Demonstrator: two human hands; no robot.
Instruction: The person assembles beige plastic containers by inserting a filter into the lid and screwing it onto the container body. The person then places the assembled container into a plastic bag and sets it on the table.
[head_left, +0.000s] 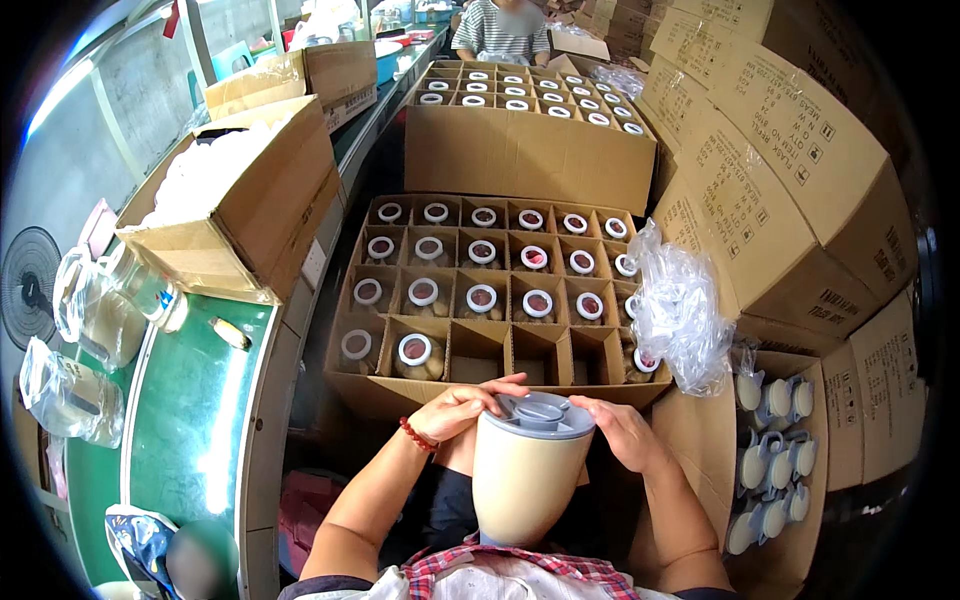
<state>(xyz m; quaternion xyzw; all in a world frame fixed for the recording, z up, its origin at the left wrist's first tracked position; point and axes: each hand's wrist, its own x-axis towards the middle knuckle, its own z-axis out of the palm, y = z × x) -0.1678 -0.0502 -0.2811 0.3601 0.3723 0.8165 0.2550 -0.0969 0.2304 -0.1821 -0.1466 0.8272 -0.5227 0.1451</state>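
A cream-coloured flask [528,478] with a grey lid [540,414] stands upright against my body, below the front edge of a divided carton. My left hand [468,408] lies at the lid's left side, fingers together and reaching over its rim. At the right side of the lid, the fingers of my right hand [617,432] press against the rim. Between them, both hands grip the flask at its top. A red bead bracelet [418,434] circles my left wrist.
Ahead, a divided carton [400,395] holds several white-ringed flasks; another carton [530,150] stands behind it. Plastic bags [682,310] hang over its right edge. To the right, a carton [690,440] holds lidded, handled pieces. A green bench [190,400] runs along the left. Someone [500,35] is beyond.
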